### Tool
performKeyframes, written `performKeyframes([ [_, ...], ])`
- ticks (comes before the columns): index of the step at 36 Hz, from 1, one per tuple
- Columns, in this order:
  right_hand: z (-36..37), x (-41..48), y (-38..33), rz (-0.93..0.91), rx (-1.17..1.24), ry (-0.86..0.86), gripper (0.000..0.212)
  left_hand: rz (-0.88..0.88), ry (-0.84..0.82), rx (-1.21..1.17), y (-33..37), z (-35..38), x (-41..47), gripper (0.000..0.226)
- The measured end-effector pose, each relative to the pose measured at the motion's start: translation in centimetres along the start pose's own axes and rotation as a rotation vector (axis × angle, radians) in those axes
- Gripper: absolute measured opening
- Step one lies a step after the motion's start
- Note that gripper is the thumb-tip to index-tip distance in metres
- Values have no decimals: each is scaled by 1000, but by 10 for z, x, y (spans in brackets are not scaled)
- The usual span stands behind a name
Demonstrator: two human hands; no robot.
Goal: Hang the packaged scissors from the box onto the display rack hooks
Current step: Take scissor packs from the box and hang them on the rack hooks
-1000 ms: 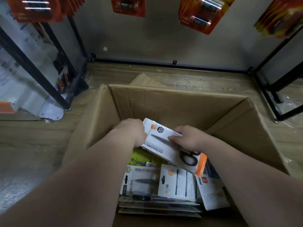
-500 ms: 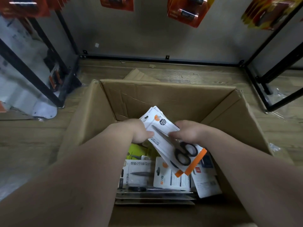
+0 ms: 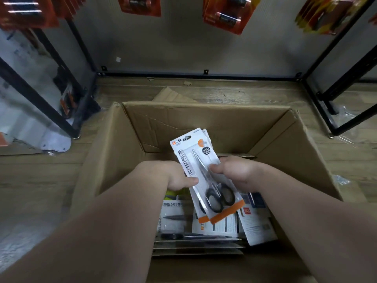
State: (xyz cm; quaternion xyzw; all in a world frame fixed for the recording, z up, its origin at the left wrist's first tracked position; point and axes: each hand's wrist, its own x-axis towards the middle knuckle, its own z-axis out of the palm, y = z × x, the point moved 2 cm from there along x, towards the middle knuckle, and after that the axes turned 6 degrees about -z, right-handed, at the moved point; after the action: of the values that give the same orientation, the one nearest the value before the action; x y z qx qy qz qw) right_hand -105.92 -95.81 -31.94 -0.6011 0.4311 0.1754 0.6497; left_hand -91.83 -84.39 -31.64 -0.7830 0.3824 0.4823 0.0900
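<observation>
A grey wall (image 3: 183,48) is standing ahead, a black rail (image 3: 224,76) running along its foot. Wood-plank flooring (image 3: 40,170) is lying below.

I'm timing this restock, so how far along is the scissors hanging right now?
Done: nothing that shows. The rack in view carries only red packs, no scissors.
In hand: the left hand and right hand both grip a small stack of scissors packs over the open box.
Left: hanging this stack, then the loose packs lying in the box bottom.
</observation>
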Motion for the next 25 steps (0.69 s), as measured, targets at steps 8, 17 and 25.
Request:
performKeyframes([
  [8, 23, -7, 6, -72, 177, 135, 18, -43, 5, -444, -6, 6, 0, 24],
  [17, 41, -7, 2, -41, 379, 43, 25, -83, -35, -736, -18, 5, -6, 28],
  [25, 19, -4, 2, -43, -36, 60, 45, -68, 34, -661, -21, -3, -13, 23],
])
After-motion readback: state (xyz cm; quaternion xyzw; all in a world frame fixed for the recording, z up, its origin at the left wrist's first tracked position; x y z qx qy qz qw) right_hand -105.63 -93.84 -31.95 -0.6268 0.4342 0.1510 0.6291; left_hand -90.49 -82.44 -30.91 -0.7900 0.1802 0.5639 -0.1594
